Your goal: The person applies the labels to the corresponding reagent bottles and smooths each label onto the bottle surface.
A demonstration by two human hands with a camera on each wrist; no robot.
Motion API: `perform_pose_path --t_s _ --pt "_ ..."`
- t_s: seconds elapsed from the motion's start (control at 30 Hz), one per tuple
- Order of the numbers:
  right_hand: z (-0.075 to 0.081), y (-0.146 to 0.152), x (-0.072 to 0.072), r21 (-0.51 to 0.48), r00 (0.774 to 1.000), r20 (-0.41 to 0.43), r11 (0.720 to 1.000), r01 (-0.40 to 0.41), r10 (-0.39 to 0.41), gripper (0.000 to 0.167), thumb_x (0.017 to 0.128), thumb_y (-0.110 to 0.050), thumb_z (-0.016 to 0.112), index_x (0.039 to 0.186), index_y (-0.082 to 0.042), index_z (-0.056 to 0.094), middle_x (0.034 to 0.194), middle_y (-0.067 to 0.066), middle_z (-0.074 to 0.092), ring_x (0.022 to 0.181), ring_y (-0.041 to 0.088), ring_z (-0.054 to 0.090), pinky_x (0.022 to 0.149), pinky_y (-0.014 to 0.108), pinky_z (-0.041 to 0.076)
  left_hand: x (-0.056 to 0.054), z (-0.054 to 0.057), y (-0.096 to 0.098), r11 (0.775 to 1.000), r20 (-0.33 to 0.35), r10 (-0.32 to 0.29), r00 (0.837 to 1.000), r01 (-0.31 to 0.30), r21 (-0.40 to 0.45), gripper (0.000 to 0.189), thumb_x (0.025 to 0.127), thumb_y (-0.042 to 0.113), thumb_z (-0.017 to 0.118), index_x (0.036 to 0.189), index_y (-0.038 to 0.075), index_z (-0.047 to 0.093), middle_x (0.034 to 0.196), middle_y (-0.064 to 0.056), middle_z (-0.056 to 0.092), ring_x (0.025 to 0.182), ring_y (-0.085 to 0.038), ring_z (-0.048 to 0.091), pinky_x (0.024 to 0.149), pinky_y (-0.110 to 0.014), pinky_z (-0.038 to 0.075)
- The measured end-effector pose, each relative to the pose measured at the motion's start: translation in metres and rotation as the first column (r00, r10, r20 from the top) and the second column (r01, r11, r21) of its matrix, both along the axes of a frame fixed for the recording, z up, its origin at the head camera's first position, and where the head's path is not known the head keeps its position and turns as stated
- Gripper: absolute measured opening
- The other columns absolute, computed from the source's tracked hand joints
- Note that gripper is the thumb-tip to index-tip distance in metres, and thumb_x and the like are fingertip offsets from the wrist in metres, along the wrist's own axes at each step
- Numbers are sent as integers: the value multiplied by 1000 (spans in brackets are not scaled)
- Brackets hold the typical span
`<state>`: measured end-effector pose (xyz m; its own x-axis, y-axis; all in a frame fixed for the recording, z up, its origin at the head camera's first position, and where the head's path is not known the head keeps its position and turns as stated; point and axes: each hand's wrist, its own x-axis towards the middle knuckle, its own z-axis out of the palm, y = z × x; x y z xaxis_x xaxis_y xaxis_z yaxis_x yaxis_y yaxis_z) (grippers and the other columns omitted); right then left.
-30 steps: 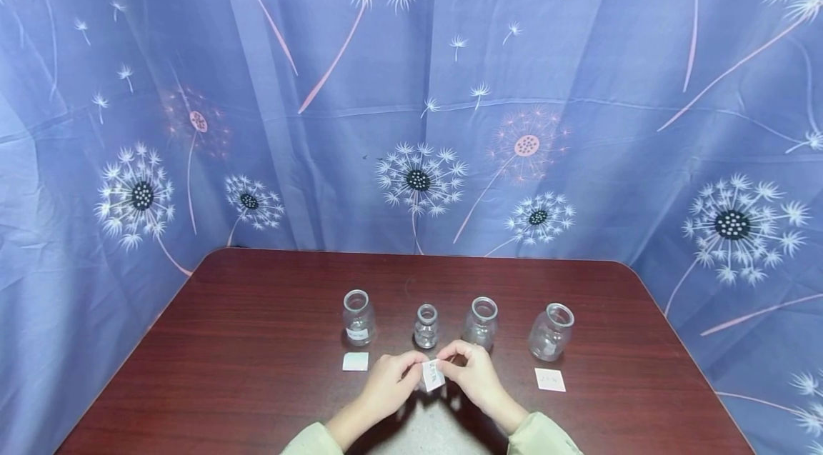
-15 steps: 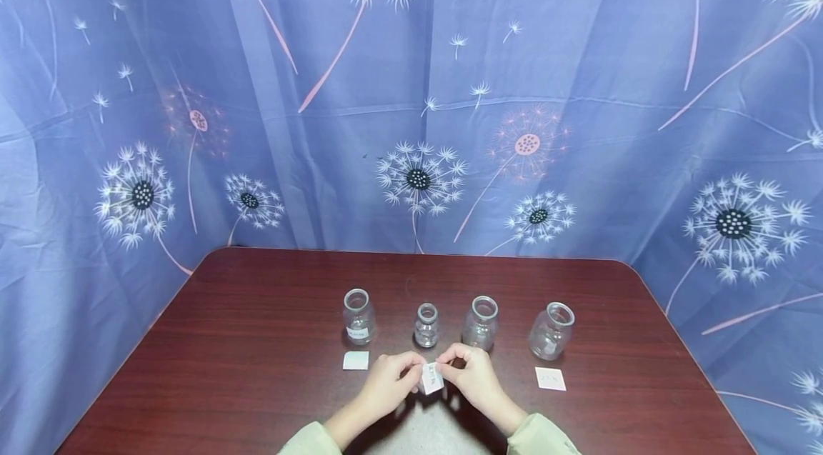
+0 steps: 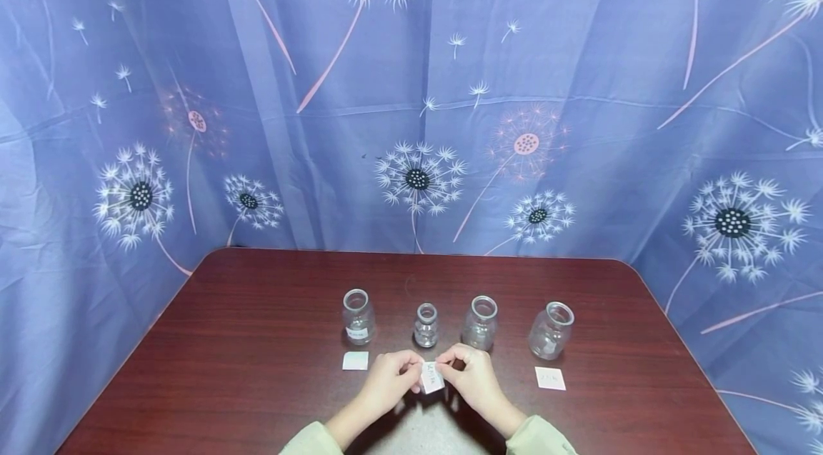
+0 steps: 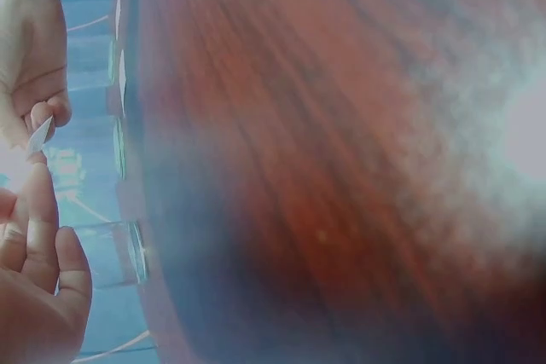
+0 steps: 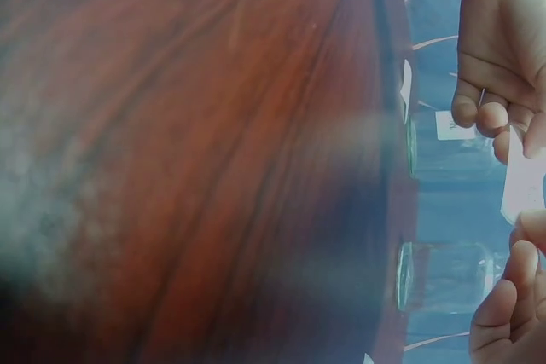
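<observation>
Both hands meet over the near middle of the table, with a small white paper label [image 3: 432,377] between them. Dark handwriting runs along the label's face. My left hand [image 3: 388,382] pinches its left edge between thumb and fingers. At its upper right corner, the right hand [image 3: 474,380] pinches it with thumb and forefinger. In the right wrist view the label [image 5: 524,181] spans the gap between the two sets of fingertips. Just beyond the hands stand a small glass jar [image 3: 426,326] and a larger glass jar [image 3: 481,325], both upright and uncapped.
To the left, a glass jar [image 3: 358,317] bears a white label, with a white paper square [image 3: 356,361] in front. At right stands another glass jar [image 3: 551,331], and a paper square with faint writing [image 3: 550,378] lies before it. A patterned blue cloth [image 3: 411,83] hangs behind the table [image 3: 257,312].
The label has turned slightly between the fingers and sits a little more level. Both hands stay in nearly the same place; the jars and paper squares have not moved.
</observation>
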<state>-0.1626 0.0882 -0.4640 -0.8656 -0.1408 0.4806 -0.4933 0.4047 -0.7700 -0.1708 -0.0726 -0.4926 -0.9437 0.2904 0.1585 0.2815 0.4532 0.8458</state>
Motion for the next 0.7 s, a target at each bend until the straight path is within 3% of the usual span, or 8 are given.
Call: perform_pose_path --t_s 0.27,0.57,0.7 --pt "-30 2 -11 -11 999 -1 998 54 -54 20 58 9 71 62 -9 61 52 -1 53 46 -4 37 43 7 30 0 0 0 997 60 -18 998 14 72 13 79 4 51 83 0 64 62 -7 65 49 1 54 51 -16 45" --pt "-31 4 -12 30 997 43 998 61 -62 18 63 1 70 64 -14 60 51 -7 50 47 -7 37 41 13 32 0 1 -1 994 101 -15 995 4 111 12 78 5 52 82 1 63 62 -8 65 50 -1 55 52 -17 46" --pt "-30 4 -11 33 997 27 997 67 -68 22 62 1 70 63 -18 59 55 -9 50 48 -6 37 42 14 32 0 1 -1 993 106 -11 994 -2 114 12 80 6 53 82 2 63 61 -7 64 50 -1 55 53 -16 45"
